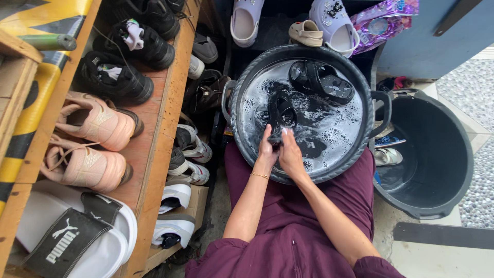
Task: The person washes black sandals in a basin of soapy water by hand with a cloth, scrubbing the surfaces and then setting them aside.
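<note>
A black basin (360, 87) of soapy water rests on my lap. My left hand (267, 149) and my right hand (289, 154) meet at its near side, both gripping a black sandal (280, 110) that lies half in the suds. A second black sandal (321, 80) floats at the far side of the basin. A thin gold bracelet circles my left wrist.
A wooden shoe rack (170, 103) stands at my left with pink sneakers (95, 121), black shoes (116, 80) and white slides (77, 237). An empty dark tub (437, 149) sits at my right. Light clogs (334, 23) and a small beige shoe (306, 33) lie beyond the basin.
</note>
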